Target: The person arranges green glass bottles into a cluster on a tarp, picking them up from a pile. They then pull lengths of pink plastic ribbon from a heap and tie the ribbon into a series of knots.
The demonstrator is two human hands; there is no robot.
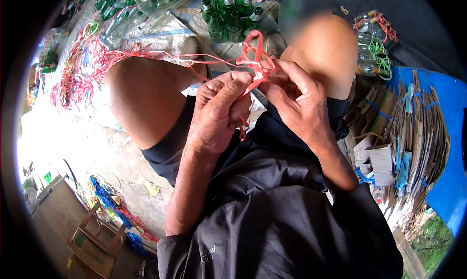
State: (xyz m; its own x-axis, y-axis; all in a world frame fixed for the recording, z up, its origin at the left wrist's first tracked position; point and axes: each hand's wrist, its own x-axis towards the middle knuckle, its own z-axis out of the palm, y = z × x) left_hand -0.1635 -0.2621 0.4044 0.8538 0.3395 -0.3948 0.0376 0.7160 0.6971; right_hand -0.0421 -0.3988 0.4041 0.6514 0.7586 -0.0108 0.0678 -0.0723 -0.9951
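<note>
My left hand (216, 111) is closed in a pinch on a strand of red plastic strapping (256, 55), with a loose end dangling below the fingers. Close beside it, my right hand (301, 96) grips the same strapping between thumb and fingers. A tangled loop of the strapping sticks up above both hands. From there, thin strands run left past my knee to a large heap of red strapping (78, 84) on the floor. My fingers partly hide where the strands cross, so I cannot make out whether there is a knot.
Green glass bottles (231, 11) stand grouped ahead of my feet, with more bottles (116, 7) lying at the upper left. Bottles bundled with strapping (373, 50) lie at the right. Flattened cardboard (408, 133) is stacked near a blue sheet (445, 196). A wooden stool (97, 237) stands lower left.
</note>
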